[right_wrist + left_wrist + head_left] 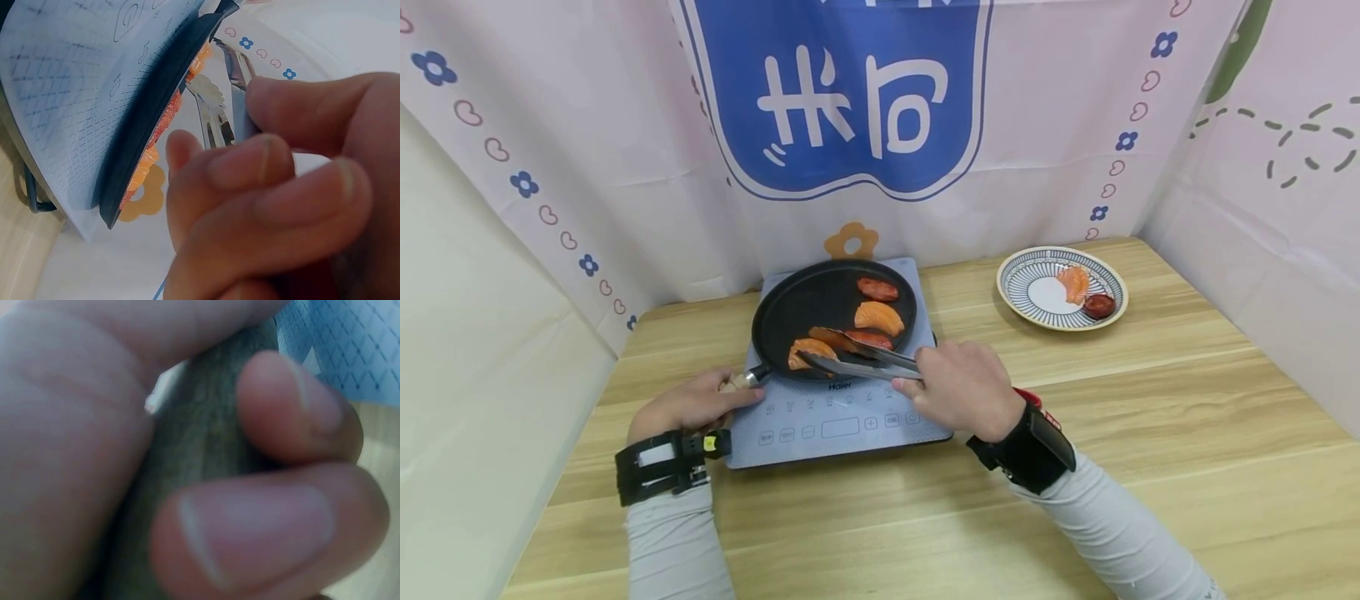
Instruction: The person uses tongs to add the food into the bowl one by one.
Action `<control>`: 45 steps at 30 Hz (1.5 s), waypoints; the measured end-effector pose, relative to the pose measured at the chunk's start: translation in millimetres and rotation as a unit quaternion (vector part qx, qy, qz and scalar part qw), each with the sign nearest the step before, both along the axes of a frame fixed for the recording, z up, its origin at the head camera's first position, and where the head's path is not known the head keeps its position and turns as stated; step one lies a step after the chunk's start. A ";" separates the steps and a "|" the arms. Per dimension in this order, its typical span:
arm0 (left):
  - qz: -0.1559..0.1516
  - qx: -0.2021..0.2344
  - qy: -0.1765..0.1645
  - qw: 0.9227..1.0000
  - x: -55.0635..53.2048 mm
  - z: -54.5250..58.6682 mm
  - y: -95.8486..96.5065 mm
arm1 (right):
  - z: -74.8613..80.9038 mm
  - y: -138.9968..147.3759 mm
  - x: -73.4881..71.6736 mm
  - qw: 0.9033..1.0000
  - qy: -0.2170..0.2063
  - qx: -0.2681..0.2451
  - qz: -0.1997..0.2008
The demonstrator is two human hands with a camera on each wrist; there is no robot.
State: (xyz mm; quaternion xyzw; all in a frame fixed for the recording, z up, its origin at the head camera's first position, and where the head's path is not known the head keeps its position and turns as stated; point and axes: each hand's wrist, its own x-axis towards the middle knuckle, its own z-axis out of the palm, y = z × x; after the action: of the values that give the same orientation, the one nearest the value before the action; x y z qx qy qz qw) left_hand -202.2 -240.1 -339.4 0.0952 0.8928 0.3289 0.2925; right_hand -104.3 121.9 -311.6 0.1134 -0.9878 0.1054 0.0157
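Note:
My left hand (700,400) grips the wooden handle (203,419) of a black frying pan (801,304), fingers curled round it. The pan sits on a pale blue induction cooktop (842,425). In my right hand (962,387) is a pair of metal tongs (880,371), also in the right wrist view, its two arms spread apart. The tong tips reach over the pan's near left part, right at an orange salmon slice (801,352). Beside them lies a red sausage slice (871,339), partly behind a tong arm. Farther right are another salmon slice (878,317) and another sausage slice (877,289).
A patterned plate (1026,287) stands at the back right of the wooden table (1150,417), holding a salmon piece (1073,284) and a sausage slice (1099,307). A white printed cloth (1037,125) with a blue emblem hangs behind the cooktop.

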 end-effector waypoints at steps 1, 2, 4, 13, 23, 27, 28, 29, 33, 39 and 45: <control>-0.001 0.003 -0.001 1.000 0.1 0.3 0.3 | 0.4 0.1 0.1 1.000 -0.001 0.000 -0.001; -0.002 0.003 0.001 1.000 0.5 0.7 0.3 | 0.8 0.3 0.1 1.000 -0.002 0.001 -0.001; -0.004 0.007 -0.001 1.000 0.8 1.3 1.0 | 1.7 0.8 0.4 1.000 -0.003 0.000 -0.002; -0.004 0.004 0.002 1.000 1.4 1.6 1.6 | 4.8 5.0 0.6 1.000 0.006 -0.005 -0.006; -0.001 0.013 -0.005 1.000 1.8 2.5 2.2 | 9.6 10.5 0.9 1.000 0.001 -0.007 -0.012; 0.001 0.000 0.000 1.000 3.2 3.6 2.8 | 11.5 12.6 1.4 1.000 -0.001 -0.008 -0.013; 0.000 -0.002 0.001 1.000 3.3 3.7 2.6 | 11.9 13.2 1.4 1.000 -0.003 -0.009 -0.014; 0.000 0.000 0.000 1.000 3.3 3.7 2.6 | 12.4 13.8 1.5 1.000 -0.005 -0.009 -0.016; -0.003 0.020 -0.007 1.000 2.3 3.6 2.3 | 13.9 16.1 1.4 1.000 -0.010 -0.009 -0.021; 0.000 0.024 -0.011 1.000 1.9 3.5 1.7 | 16.1 18.5 1.3 0.999 -0.012 -0.012 -0.027; 0.005 0.009 -0.005 1.000 2.9 3.7 1.6 | 18.1 21.6 1.8 0.999 -0.012 -0.007 -0.033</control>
State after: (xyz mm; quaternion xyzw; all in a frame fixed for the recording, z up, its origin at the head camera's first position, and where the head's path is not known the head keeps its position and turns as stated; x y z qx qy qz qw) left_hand -199.3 -238.5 -335.7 0.0916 0.8888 0.3393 0.2941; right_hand -102.5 143.5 -293.6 0.0797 -0.9903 0.1136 0.0084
